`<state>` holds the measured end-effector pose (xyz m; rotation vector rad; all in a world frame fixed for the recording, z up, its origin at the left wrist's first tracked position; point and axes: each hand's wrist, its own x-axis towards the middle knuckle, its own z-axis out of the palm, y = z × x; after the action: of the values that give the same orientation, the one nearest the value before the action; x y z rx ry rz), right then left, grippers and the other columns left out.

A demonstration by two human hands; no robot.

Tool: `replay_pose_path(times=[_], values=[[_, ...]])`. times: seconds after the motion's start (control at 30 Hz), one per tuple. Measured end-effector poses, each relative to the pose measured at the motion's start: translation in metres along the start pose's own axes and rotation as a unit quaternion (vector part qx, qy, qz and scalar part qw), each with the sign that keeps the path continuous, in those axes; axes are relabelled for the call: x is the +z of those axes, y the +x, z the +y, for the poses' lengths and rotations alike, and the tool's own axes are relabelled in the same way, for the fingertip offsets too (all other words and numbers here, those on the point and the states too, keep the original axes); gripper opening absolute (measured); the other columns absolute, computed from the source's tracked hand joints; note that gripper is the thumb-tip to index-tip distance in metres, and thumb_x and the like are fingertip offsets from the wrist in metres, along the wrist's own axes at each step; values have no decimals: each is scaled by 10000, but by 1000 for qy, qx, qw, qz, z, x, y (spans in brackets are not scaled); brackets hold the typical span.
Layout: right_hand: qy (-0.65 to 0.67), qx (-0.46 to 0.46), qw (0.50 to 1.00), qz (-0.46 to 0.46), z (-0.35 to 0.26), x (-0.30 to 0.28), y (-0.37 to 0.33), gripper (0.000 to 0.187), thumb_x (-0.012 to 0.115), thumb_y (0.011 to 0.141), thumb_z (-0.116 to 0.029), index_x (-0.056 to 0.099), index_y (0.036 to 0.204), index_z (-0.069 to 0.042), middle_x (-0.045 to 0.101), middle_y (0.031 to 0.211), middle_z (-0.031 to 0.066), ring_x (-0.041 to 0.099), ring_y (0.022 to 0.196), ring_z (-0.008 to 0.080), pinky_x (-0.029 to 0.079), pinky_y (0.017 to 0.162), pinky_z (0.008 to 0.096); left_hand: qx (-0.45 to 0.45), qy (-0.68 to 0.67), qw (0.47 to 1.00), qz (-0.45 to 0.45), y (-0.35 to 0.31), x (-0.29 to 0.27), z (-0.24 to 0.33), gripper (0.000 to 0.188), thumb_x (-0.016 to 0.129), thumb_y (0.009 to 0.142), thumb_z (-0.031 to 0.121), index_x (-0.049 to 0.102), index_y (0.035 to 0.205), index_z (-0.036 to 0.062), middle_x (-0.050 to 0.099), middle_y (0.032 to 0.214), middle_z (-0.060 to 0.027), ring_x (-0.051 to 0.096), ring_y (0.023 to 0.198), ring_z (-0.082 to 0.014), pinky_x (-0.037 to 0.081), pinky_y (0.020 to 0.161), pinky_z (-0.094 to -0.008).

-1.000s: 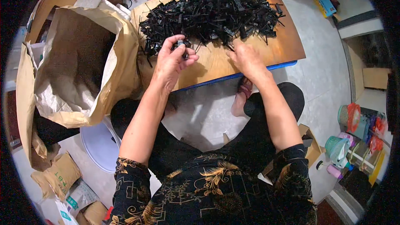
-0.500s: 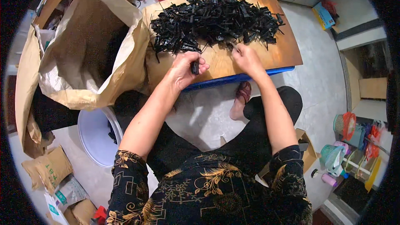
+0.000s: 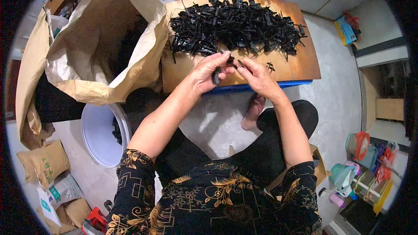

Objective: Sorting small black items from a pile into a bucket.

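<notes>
My left hand (image 3: 205,72) is closed around a black plastic part (image 3: 216,76) that pokes out below the fingers. Its thumb and forefinger hold up a second black plastic piece (image 3: 230,60). Close beside it, my right hand (image 3: 260,79) pinches at a thin black bit (image 3: 239,63); whether this is joined to the left hand's piece I cannot tell. Both hands are over the front edge of a wooden board (image 3: 300,67). Behind them spreads a tangled heap of black plastic parts (image 3: 237,26) with thin stems. A small branched black scrap (image 3: 270,67) lies right of my right hand.
A large open paper sack (image 3: 141,56) stands left of the board. Below it is a white bucket (image 3: 96,137) with black parts inside. Packed bags (image 3: 45,161) lie at far left. Baskets and small goods (image 3: 344,176) stand at lower right.
My hands, apart before, have come together at the board's front edge. My right hand has drawn back from the heap to my left. The branched scrap now shows on the board.
</notes>
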<state>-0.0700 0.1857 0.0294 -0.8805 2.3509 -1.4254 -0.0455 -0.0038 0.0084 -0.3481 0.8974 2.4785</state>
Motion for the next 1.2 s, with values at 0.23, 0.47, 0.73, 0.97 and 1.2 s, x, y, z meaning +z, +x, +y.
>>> replay_pose_path(times=[0.23, 0.47, 0.73, 0.97, 1.2], values=[[55, 8, 998, 15, -1, 6, 4, 189, 517, 885, -159, 533, 959, 15, 555, 796, 53, 498, 742, 121, 423, 680, 271, 68, -13, 997, -27, -3, 7, 3, 314, 629, 820, 149, 467, 1083, 97, 612, 890, -87, 610, 681, -151, 395, 435, -175], [116, 82, 988, 58, -7, 13, 9, 198, 438, 934, -214, 501, 958, -29, 427, 657, -16, 388, 591, 52, 334, 525, 211, 150, 200, 966, 58, -5, 15, 0, 393, 630, 798, 84, 389, 1110, 86, 584, 801, -54, 593, 634, -111, 377, 428, -163], [142, 93, 985, 12, -5, 17, 14, 236, 419, 938, -267, 493, 946, -43, 413, 646, -25, 388, 578, 56, 331, 509, 217, 158, 365, 913, 94, -1, 20, -4, 345, 577, 763, 23, 400, 1054, 82, 490, 685, -7, 485, 543, -66, 369, 440, -207], [92, 72, 993, 25, 6, 21, 19, 228, 437, 928, -249, 506, 925, -32, 422, 641, -3, 409, 580, 83, 354, 520, 239, 184, 461, 862, 103, 7, 16, -6, 338, 566, 749, 4, 390, 1029, 70, 457, 687, -18, 466, 571, -89, 397, 488, -248], [56, 70, 996, 19, 15, 30, 26, 204, 425, 927, -196, 512, 941, -12, 476, 681, 52, 479, 617, 141, 397, 568, 277, 249, 533, 795, 148, 13, 8, -13, 321, 575, 756, 26, 385, 1011, 70, 501, 706, -101, 515, 600, -209, 423, 565, -336]])
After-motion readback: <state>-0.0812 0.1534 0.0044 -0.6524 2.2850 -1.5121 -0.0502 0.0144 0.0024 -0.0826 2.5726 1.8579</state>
